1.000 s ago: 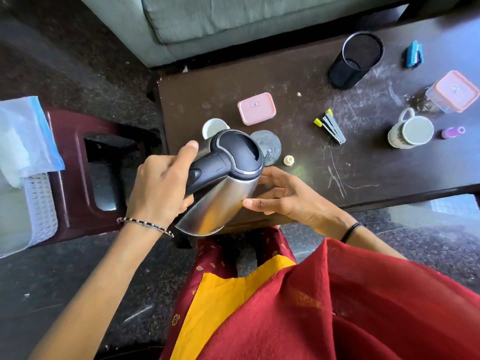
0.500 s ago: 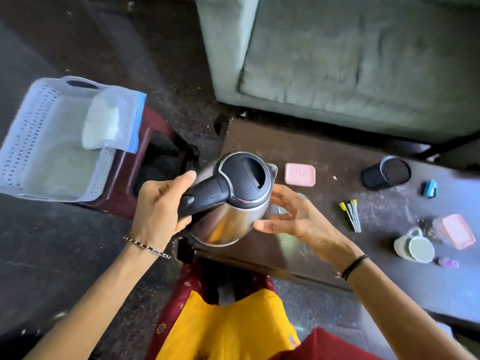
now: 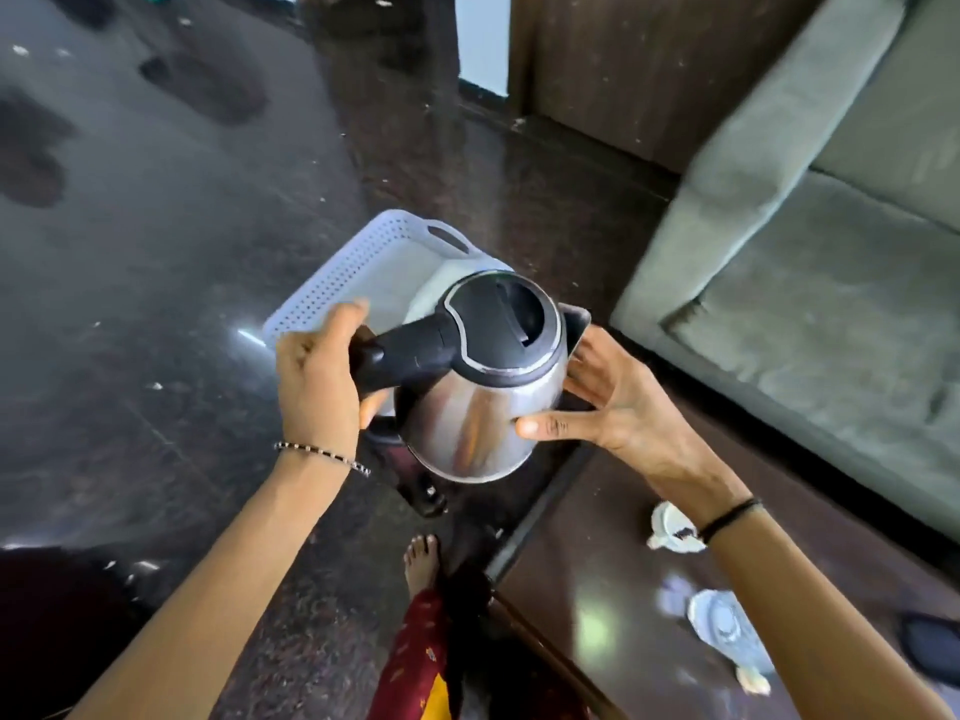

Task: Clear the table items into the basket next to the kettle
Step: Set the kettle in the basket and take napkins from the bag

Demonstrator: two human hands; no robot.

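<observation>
A steel kettle (image 3: pixel 480 428) with a black lid and handle hangs tilted in the air, in front of the white perforated basket (image 3: pixel 332 288), hiding the basket's near right part. My left hand (image 3: pixel 319 376) is closed around the black handle. My right hand (image 3: pixel 608 407) presses the kettle's steel side near the spout, thumb on the front. The dark brown table (image 3: pixel 597 579) lies at the lower right, with a white cup (image 3: pixel 672 527) partly hidden by my right wrist and a blurred round lid (image 3: pixel 722 623).
A grey-green sofa (image 3: pixel 810 283) fills the right side. The basket rests on a dark red stool, mostly hidden under the kettle. Dark polished floor (image 3: pixel 130 252) spreads to the left. My bare foot (image 3: pixel 421 561) stands by the table's corner.
The kettle has travelled left, off the table and toward the basket, with both hands still on it. The view has swung left, so most table items have left the frame.
</observation>
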